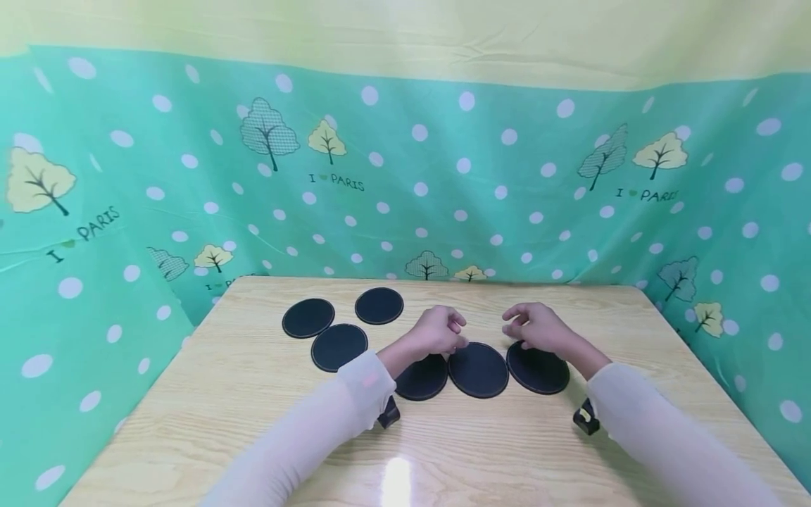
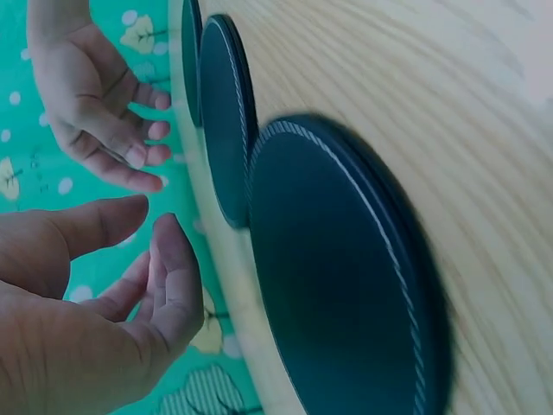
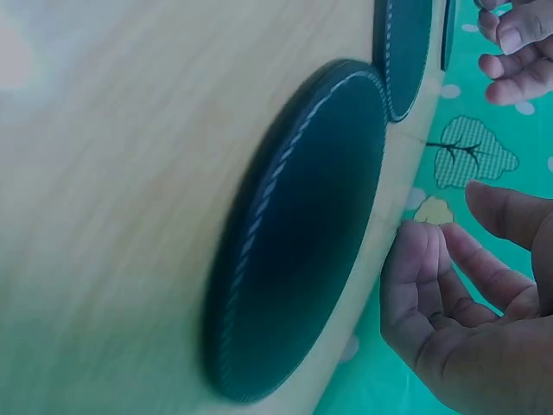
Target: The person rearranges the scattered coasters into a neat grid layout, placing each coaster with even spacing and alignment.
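Three round black coasters with stitched rims lie in a touching row: one partly under my left forearm, a middle coaster and a right coaster. My left hand hovers by the left and middle ones, fingers loosely bent, holding nothing. Above the right coaster is my right hand, its fingers also bent with a gap to the thumb. In the left wrist view a coaster lies flat beside the left hand. The right wrist view has a coaster near the right hand.
Three more coasters lie toward the back left: a left one, a nearer one and a farther one. The wooden table meets a green dotted curtain at the back and sides.
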The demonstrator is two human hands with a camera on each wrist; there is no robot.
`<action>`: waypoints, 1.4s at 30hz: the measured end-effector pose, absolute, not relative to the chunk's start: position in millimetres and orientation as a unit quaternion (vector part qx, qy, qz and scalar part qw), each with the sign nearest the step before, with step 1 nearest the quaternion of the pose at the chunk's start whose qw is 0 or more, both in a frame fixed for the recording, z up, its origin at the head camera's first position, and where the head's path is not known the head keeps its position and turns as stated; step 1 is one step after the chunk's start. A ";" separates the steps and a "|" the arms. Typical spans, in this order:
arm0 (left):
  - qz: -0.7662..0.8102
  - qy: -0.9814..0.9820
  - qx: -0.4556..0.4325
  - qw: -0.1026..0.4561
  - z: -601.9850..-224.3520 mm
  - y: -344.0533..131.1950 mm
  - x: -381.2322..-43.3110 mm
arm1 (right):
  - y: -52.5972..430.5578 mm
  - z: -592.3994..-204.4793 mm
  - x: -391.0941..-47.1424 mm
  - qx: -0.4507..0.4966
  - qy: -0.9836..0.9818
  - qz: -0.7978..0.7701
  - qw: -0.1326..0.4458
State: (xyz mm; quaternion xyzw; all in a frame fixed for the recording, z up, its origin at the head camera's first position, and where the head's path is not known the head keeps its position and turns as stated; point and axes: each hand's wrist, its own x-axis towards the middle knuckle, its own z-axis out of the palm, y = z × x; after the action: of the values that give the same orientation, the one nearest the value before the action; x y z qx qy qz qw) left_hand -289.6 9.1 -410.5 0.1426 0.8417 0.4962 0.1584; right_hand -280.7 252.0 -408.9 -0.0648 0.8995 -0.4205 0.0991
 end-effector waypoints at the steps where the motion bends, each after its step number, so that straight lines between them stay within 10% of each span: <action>1: 0.497 0.842 0.141 0.157 -410.5 5.0 -290.7 | 249.3 -408.8 -282.7 -0.064 0.898 -0.423 0.099; 42: 0.567 0.816 -0.052 0.098 -419.6 -159.4 -355.0 | 133.2 -420.9 -350.2 -0.050 0.871 -0.479 0.091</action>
State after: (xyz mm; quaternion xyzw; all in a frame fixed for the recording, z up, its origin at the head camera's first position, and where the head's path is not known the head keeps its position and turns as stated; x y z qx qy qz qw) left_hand -355.0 -159.4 -419.6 -0.0517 0.8163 0.5669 0.0977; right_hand -350.2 133.2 -420.9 -0.0503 0.8714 -0.4794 0.0909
